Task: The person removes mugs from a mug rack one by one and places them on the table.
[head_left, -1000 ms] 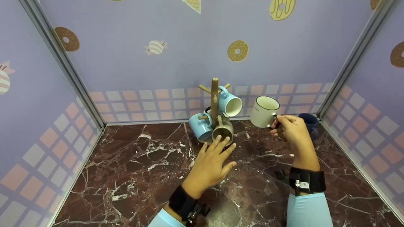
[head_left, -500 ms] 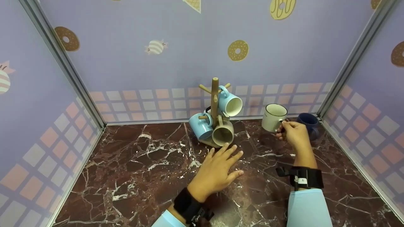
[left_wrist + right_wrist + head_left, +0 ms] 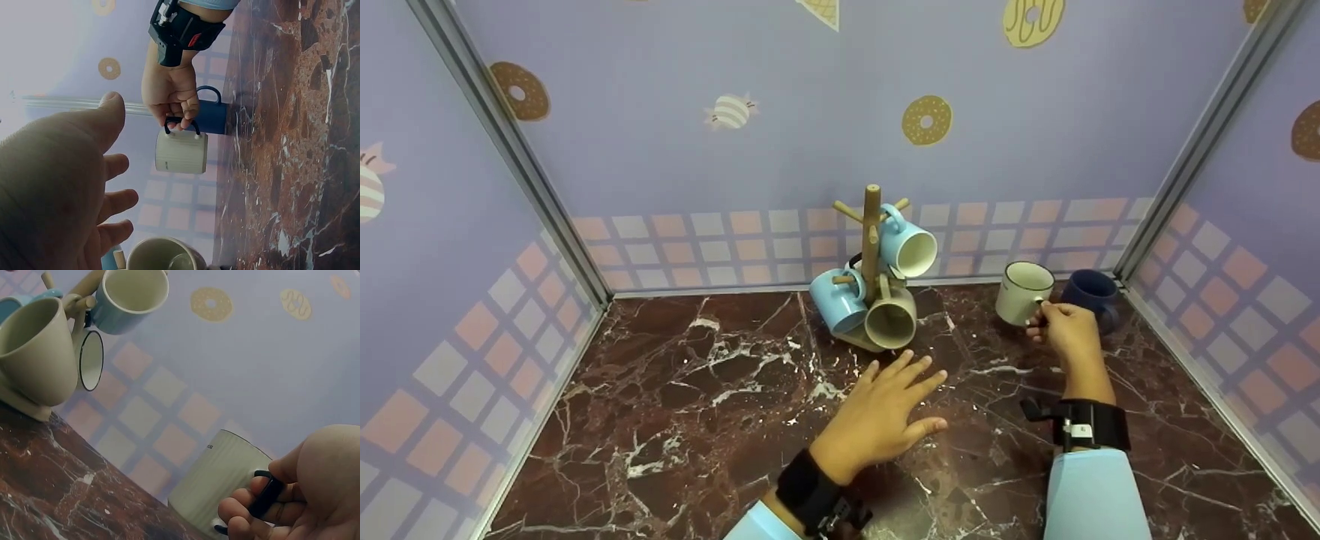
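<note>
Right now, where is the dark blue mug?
In the head view, the dark blue mug stands at the back right, just right of the white mug, partly behind the right hand.

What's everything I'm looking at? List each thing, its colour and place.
Mug stand: 1, brown wood, rear centre
Blue mugs: 2, light blue, on the stand
Beige mug: 1, beige, stand's front
Rear mug: 1, white, dark rim, behind the beige mug
Navy mug: 1, dark blue, rear right
Held mug: 1, white, dark rim and handle, between stand and navy mug
Tabletop: 1, dark red with pale veins, below
Walls: 3, patterned lilac, around the tabletop
Metal strips: 2, grey, wall corners
Sleeves: 2, light blue, bottom of head view
Straps: 2, black, beyond the sleeves
Left grip: 1, bare hand, before the stand
Right grip: 1, bare hand, on held mug's handle
</note>
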The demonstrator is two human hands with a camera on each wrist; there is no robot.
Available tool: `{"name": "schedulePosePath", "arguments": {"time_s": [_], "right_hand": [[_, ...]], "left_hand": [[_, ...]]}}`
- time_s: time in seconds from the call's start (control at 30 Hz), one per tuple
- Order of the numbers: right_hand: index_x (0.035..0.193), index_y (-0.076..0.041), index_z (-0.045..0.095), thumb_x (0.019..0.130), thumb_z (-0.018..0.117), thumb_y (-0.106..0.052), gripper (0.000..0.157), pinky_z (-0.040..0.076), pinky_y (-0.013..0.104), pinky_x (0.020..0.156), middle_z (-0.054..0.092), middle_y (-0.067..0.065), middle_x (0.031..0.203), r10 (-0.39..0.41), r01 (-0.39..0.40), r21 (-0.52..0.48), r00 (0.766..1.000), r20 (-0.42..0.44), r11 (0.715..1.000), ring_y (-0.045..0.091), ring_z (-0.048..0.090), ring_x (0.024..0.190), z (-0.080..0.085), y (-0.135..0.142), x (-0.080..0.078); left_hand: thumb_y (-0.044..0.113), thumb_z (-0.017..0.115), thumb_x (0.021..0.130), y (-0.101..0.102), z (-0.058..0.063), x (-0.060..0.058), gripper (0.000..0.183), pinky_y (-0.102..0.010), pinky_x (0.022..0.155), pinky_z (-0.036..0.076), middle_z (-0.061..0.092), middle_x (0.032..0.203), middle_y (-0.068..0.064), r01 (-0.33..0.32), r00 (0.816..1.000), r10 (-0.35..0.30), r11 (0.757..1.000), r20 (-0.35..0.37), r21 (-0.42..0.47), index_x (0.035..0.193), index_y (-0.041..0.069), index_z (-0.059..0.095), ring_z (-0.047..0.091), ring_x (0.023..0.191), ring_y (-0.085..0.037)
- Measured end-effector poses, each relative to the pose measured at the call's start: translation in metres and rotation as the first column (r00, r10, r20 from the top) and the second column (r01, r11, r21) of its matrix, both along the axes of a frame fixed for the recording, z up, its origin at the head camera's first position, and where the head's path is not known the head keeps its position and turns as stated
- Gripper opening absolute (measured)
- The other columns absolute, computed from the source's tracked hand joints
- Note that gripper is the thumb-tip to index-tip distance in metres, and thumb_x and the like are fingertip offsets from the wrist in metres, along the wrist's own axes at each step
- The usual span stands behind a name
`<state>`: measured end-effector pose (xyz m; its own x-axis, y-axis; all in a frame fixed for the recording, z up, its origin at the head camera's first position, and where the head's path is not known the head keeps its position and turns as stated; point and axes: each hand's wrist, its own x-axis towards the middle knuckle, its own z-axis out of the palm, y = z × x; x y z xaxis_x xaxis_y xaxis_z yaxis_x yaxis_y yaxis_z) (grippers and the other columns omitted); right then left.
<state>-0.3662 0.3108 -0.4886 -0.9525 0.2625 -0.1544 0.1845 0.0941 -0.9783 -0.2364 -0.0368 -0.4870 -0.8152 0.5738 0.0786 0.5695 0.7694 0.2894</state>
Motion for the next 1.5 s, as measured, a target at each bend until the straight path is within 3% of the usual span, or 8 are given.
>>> {"name": "schedulePosePath", "arguments": {"time_s": [0.27,0.73,1.1,1.5], "right_hand": [[0.124,0.012,0.063,0.121,0.052,-0.019,0.033,0.067,0.025,0.067,0.070,0.000,0.086,-0.054,0.051,-0.112,0.998,-0.021,0.992,0.010,0.076,0.074,-0.016,0.005,-0.008],[0.120,0.010,0.066,0.122,0.052,-0.022,0.035,0.065,0.024,0.066,0.072,0.000,0.086,-0.110,0.109,-0.070,0.994,-0.012,0.992,0.008,0.076,0.073,-0.032,0.016,-0.007],[0.130,0.013,0.063,0.122,0.052,-0.021,0.037,0.064,0.025,0.066,0.070,0.002,0.092,-0.092,0.091,-0.098,0.996,-0.002,0.991,0.010,0.075,0.075,-0.035,0.021,-0.008],[0.136,0.013,0.062,0.122,0.050,-0.022,0.039,0.066,0.022,0.071,0.073,0.002,0.094,-0.123,0.125,-0.084,0.992,0.023,0.989,0.008,0.077,0.079,-0.036,0.024,-0.006]], "left_hand": [[0.075,0.048,0.109,0.001,-0.006,0.002,0.077,-0.059,0.146,0.015,0.022,0.189,0.010,0.042,0.999,-0.041,0.999,0.034,-0.009,0.178,0.044,0.033,0.017,0.179,-0.021],[0.073,0.050,0.109,0.009,-0.011,0.005,0.077,-0.062,0.145,0.017,0.022,0.189,0.008,0.044,0.998,-0.041,0.998,0.042,-0.052,0.177,0.041,0.036,0.018,0.179,-0.024],[0.069,0.055,0.110,0.013,-0.014,0.006,0.074,-0.061,0.145,0.019,0.022,0.189,0.007,0.048,0.998,-0.045,0.996,0.040,-0.074,0.177,0.042,0.037,0.019,0.179,-0.026],[0.068,0.056,0.110,0.014,-0.013,0.007,0.074,-0.060,0.145,0.021,0.022,0.190,0.006,0.047,0.997,-0.043,0.997,0.068,-0.068,0.176,0.040,0.039,0.020,0.179,-0.027]]}}
